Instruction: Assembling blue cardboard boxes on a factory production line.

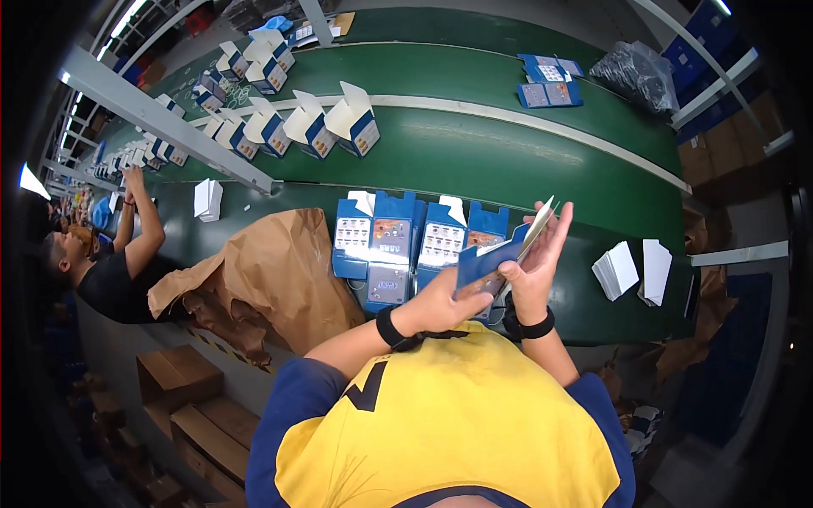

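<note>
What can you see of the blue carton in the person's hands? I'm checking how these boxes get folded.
The blue carton is a flat, unfolded piece of thin card, blue outside with a white inner face showing at its raised flap. It is tilted up above the edge of the green conveyor belt. The left hand holds its lower part; the right hand presses flat against its upper side.

Single head-worn fisheye view, looking steeply down from above the person's chest at the long green conveyor belt (508,161), which curves across the upper frame. Near edge of that belt sits close below the lens; its far edge bends toward the rim. No second view to overlap.
</note>
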`<state>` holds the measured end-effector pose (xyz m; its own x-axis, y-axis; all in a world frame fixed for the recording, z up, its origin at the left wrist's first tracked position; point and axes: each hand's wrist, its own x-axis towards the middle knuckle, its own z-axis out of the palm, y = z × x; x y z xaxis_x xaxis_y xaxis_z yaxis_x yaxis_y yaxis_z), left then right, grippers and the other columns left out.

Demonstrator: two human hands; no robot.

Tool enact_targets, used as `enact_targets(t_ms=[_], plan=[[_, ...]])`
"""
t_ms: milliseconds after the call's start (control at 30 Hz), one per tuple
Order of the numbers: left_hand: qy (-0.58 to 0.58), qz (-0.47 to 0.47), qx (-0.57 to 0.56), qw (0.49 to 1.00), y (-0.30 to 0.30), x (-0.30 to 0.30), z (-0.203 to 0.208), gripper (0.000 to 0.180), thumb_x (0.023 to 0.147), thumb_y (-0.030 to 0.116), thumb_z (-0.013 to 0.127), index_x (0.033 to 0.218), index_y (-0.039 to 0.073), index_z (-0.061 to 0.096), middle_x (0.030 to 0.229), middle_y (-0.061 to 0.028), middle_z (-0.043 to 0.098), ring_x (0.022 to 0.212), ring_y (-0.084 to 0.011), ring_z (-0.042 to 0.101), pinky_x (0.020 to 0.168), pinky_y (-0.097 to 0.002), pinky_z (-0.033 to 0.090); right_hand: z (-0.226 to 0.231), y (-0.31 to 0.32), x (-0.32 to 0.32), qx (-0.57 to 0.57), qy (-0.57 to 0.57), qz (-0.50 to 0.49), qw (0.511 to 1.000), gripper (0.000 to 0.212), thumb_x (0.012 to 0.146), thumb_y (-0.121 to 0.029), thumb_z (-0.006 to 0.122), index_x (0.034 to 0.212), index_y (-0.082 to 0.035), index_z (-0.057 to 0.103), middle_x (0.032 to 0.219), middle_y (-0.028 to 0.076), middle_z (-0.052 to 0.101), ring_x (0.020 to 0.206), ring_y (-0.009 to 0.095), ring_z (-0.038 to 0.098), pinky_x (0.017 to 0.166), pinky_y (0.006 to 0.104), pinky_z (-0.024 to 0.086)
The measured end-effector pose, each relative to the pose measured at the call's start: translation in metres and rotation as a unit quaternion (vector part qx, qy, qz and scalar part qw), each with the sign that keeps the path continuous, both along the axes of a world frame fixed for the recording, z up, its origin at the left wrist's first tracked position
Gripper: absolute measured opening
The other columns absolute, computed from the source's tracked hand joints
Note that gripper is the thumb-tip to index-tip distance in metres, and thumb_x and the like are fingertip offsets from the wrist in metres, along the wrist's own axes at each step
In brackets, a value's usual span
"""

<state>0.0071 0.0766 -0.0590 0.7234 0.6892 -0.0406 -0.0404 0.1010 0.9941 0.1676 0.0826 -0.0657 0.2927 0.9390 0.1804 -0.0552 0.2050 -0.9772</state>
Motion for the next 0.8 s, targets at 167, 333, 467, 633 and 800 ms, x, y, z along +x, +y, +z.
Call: enact_targets(t_ms=[167,333,467,633,800], plan=[[0.004,0.107,0.09,0.99,0.02,-0.008,0.001,0.084,0.074,0.021,0.07,0.141,0.009,0.019,0.118,-0.0178,0.047,0.109,-0.0283,0.049,0.095,-0.0359,0.038,0.017,-0.005,0.013,-0.039,0.063,0.104,0.992,0.131,0.051,-0.037,0.087,0.143,-0.004,0.0,0.136,0.017,0.03,0.124,0.027,0.035,0.104,0.0362,0.026],[0.093,0.187,0.356,0.911,0.027,-0.014,-0.003,0.106,0.062,0.018,0.079,0.143,0.011,0.01,0.129,-0.0233,0.034,0.116,-0.0412,0.039,0.101,-0.0449,0.032,0.025,-0.017,0.013,-0.049,0.106,0.214,0.97,0.123,0.05,-0.035,0.088,0.142,-0.003,0.013,0.133,0.015,0.036,0.124,0.026,0.037,0.102,0.0361,0.029],[0.027,0.175,0.394,0.902,0.031,-0.013,-0.011,0.107,0.058,0.016,0.081,0.142,0.016,0.015,0.13,-0.0241,0.031,0.118,-0.0416,0.037,0.101,-0.0488,0.03,0.021,-0.008,0.02,-0.031,0.194,0.274,0.942,0.109,0.056,-0.029,0.086,0.14,-0.002,0.022,0.134,0.014,0.038,0.125,0.025,0.037,0.102,0.0358,0.03],[0.022,0.174,0.45,0.876,0.025,-0.007,-0.015,0.091,0.057,0.016,0.082,0.134,0.025,0.035,0.127,-0.0221,0.033,0.116,-0.0399,0.039,0.099,-0.0516,0.032,0.026,-0.002,0.013,-0.057,0.009,0.191,0.98,0.09,0.071,-0.021,0.075,0.14,-0.002,0.021,0.134,0.014,0.039,0.124,0.023,0.039,0.101,0.0349,0.031],[0.023,0.187,0.411,0.892,0.018,-0.001,-0.004,0.068,0.058,0.016,0.082,0.119,0.025,0.05,0.126,-0.0205,0.035,0.113,-0.0405,0.041,0.096,-0.0505,0.035,0.022,-0.004,0.023,-0.037,0.242,0.211,0.946,0.075,0.078,-0.015,0.064,0.14,-0.003,0.024,0.128,0.015,0.044,0.122,0.024,0.04,0.102,0.0368,0.03]])
